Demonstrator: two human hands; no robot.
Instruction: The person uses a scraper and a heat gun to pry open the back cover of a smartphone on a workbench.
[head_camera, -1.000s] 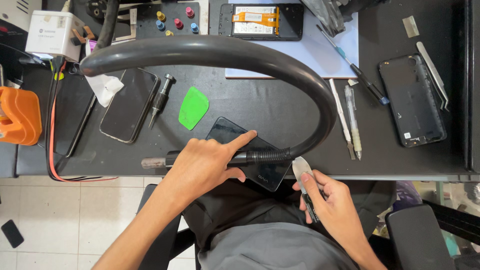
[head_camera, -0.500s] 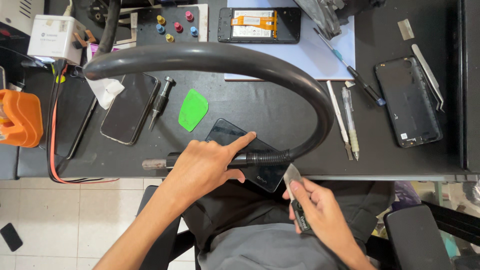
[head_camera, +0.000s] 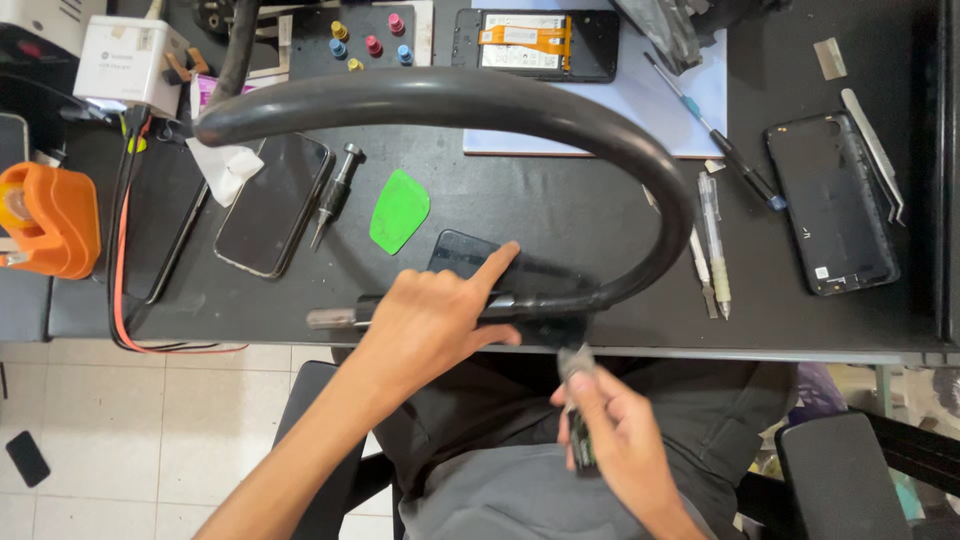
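Observation:
My left hand (head_camera: 432, 318) rests on a dark phone (head_camera: 468, 255) lying at the front edge of the black desk (head_camera: 560, 210), index finger stretched out over it. The hand also lies across the end of a thick black flexible hose (head_camera: 480, 100) that arches over the desk. My right hand (head_camera: 610, 430) is below the desk edge over my lap, shut on a small flat metal-tipped tool (head_camera: 577, 400) whose blade points up toward the phone's lower corner.
A green plastic pick (head_camera: 400, 210), a precision screwdriver (head_camera: 335, 195) and another dark phone (head_camera: 272, 205) lie to the left. An opened phone (head_camera: 535, 45), a black back cover (head_camera: 830, 205), pens (head_camera: 712, 240), tweezers (head_camera: 872, 150) and an orange object (head_camera: 50, 220) ring the desk.
My right hand has moved left and up with the tool, from beside the hose end to just under the phone's lower corner. The left hand has stayed on the phone.

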